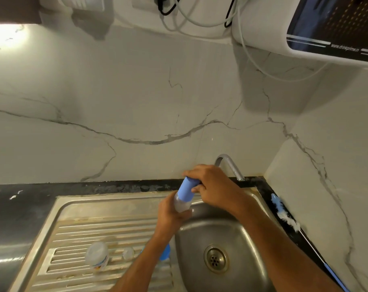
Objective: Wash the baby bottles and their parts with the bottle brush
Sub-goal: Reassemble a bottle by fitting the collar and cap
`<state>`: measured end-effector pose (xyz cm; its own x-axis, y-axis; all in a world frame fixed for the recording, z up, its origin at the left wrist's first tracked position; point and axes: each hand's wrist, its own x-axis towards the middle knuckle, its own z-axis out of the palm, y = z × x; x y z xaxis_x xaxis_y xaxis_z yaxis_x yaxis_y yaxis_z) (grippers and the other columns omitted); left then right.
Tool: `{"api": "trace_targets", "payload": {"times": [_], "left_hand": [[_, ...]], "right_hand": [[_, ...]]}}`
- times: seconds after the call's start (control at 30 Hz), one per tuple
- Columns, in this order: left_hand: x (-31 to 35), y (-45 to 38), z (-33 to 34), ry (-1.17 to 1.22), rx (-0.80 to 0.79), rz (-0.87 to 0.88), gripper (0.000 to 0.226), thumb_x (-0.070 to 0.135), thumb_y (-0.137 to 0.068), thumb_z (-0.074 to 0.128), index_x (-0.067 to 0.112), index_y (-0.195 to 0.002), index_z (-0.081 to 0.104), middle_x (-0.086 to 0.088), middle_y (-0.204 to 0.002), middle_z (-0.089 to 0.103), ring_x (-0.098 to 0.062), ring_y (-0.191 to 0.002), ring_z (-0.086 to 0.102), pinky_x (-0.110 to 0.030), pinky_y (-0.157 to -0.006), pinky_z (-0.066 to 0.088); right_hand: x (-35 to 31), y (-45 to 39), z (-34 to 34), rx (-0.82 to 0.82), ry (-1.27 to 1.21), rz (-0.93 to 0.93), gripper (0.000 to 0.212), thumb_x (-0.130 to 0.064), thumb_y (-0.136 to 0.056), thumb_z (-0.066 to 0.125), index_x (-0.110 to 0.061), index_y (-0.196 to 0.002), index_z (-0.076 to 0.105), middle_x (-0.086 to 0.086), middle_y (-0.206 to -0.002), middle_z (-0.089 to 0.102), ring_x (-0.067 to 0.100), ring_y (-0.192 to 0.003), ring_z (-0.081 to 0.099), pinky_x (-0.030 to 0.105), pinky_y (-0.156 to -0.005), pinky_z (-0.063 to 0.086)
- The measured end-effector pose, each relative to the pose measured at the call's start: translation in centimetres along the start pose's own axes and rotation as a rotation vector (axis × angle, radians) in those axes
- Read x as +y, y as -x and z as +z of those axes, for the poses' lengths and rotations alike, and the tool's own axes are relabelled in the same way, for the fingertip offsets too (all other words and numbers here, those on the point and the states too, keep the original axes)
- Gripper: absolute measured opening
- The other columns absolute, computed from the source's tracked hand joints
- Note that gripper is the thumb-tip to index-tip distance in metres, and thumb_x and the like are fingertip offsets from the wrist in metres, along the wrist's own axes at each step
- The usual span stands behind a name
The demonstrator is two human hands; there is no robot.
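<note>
A: Where is the bottle (182,204) sitting at this moment?

B: It is being held in the air above the far rim of the sink (237,234), just near of the tap (229,166). The left hand (168,216) is wrapping its fingers around the clear body. The right hand (210,184) is closing its fingers over the blue cap (187,189), as if it is being twisted, though that is my reading only.

A: How is the bottle likely to be handling?

B: It is looking like thin, light plastic, stiff enough to resist a firm squeeze and unlikely to break if dropped. It may be slippery if wet, but I cannot tell whether it is. The body is offering the best hold for one hand, and the cap is giving the other a broad surface to turn.

A: Is the brush in use?

B: No. The brush (284,213) is lying on the dark counter (21,209) to the right of the basin, well apart from both hands, white bristles pointing near-right.

A: Anything else waiting?

B: On the ribbed drainboard (94,228) to the left, a second clear bottle (97,258) is lying on its side with a small clear part (128,253) beside it. Another blue piece (165,252) is showing under the left forearm. By my judgement, scrubbing is not yet underway.
</note>
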<state>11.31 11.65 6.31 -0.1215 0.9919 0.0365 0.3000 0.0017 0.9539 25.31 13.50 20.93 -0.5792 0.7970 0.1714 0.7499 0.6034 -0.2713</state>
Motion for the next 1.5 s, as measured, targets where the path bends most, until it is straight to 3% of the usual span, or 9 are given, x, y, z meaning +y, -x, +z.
{"api": "trace_targets", "payload": {"times": [0.03, 0.1, 0.33, 0.5, 0.7, 0.8, 0.93, 1.27, 1.5], "left_hand": [[0.0, 0.0, -0.1, 0.006, -0.006, 0.016, 0.043, 0.016, -0.061, 0.083, 0.019, -0.1, 0.065, 0.005, -0.082, 0.069, -0.016, -0.072, 0.066, -0.028, -0.064, 0.057], [-0.3, -0.2, -0.6, 0.024, 0.008, 0.049, 0.041, 0.011, -0.063, 0.084, 0.022, -0.098, 0.066, 0.008, -0.081, 0.069, -0.011, -0.07, 0.065, -0.021, -0.062, 0.053], [-2.1, -1.0, -3.2, 0.08, 0.085, 0.084, 0.052, -0.001, -0.069, 0.086, 0.027, -0.106, 0.063, 0.012, -0.095, 0.071, -0.004, -0.083, 0.068, -0.015, -0.071, 0.053], [-3.1, -4.5, -7.3, 0.116, 0.122, 0.056, 0.048, 0.019, -0.068, 0.086, 0.015, -0.11, 0.063, 0.001, -0.097, 0.071, -0.009, -0.083, 0.068, -0.027, -0.071, 0.057], [-5.3, -8.5, -11.6, 0.05, 0.028, 0.059, 0.061, 0.01, -0.068, 0.079, 0.014, -0.124, 0.055, 0.0, -0.111, 0.066, -0.019, -0.101, 0.068, -0.043, -0.081, 0.06], [-7.6, -10.8, -14.1, -0.112, 0.004, 0.058, 0.065, 0.034, -0.068, 0.08, 0.022, -0.127, 0.053, 0.004, -0.116, 0.06, -0.015, -0.102, 0.061, -0.042, -0.086, 0.054], [-10.4, -13.7, -16.9, -0.163, 0.082, 0.07, 0.053, 0.006, -0.07, 0.087, 0.015, -0.117, 0.064, 0.007, -0.104, 0.064, -0.007, -0.085, 0.06, -0.017, -0.075, 0.048], [-15.9, -18.1, -17.9, -0.184, 0.073, 0.033, 0.046, -0.004, -0.079, 0.075, 0.013, -0.12, 0.065, 0.005, -0.109, 0.07, -0.008, -0.099, 0.068, -0.028, -0.086, 0.059], [-17.4, -18.9, -17.4, -0.172, 0.085, -0.002, 0.045, -0.007, -0.08, 0.07, 0.011, -0.121, 0.065, 0.002, -0.111, 0.07, -0.01, -0.099, 0.068, -0.023, -0.083, 0.058]], "right_hand": [[-0.1, -0.2, 0.2, 0.039, 0.011, -0.01, 0.016, -0.008, -0.082, 0.074, -0.014, -0.095, 0.068, 0.006, -0.088, 0.068, 0.021, -0.082, 0.062, 0.036, -0.079, 0.051], [-0.3, -0.6, 1.1, 0.109, 0.032, 0.047, 0.031, -0.022, -0.081, 0.077, -0.019, -0.069, 0.048, -0.002, -0.065, 0.051, 0.016, -0.063, 0.048, 0.029, -0.065, 0.04], [-2.8, -3.2, 5.9, 0.507, -0.057, 0.242, 0.068, -0.074, -0.072, 0.068, -0.019, -0.048, 0.038, -0.012, -0.04, 0.036, 0.007, -0.037, 0.031, 0.016, -0.041, 0.029], [-3.8, -7.0, 8.6, 0.318, -0.282, 0.302, 0.045, -0.062, -0.067, 0.08, -0.022, -0.079, 0.065, -0.009, -0.065, 0.065, 0.007, -0.054, 0.061, 0.018, -0.051, 0.049], [-4.3, -12.0, 14.5, 0.15, -0.591, 0.423, 0.049, -0.018, -0.073, 0.085, -0.016, -0.118, 0.066, -0.003, -0.095, 0.074, 0.01, -0.082, 0.071, 0.033, -0.077, 0.061], [-4.3, -15.1, 16.5, 0.138, -0.578, 0.443, 0.049, -0.015, -0.069, 0.087, -0.017, -0.115, 0.068, -0.004, -0.092, 0.074, 0.011, -0.079, 0.071, 0.034, -0.077, 0.061], [-4.1, -18.5, 19.6, 0.115, -0.519, 0.492, 0.047, -0.019, -0.066, 0.09, -0.018, -0.108, 0.068, -0.002, -0.087, 0.071, 0.017, -0.076, 0.068, 0.032, -0.073, 0.06], [-3.2, -23.4, 25.3, 0.068, -0.565, 0.559, 0.043, -0.012, -0.065, 0.09, -0.017, -0.102, 0.067, -0.01, -0.085, 0.063, 0.004, -0.071, 0.057, 0.01, -0.059, 0.042], [-2.2, -24.3, 27.3, 0.046, -0.563, 0.576, 0.049, -0.014, -0.065, 0.09, -0.015, -0.108, 0.068, -0.009, -0.093, 0.065, 0.013, -0.086, 0.064, 0.016, -0.068, 0.046]]}}
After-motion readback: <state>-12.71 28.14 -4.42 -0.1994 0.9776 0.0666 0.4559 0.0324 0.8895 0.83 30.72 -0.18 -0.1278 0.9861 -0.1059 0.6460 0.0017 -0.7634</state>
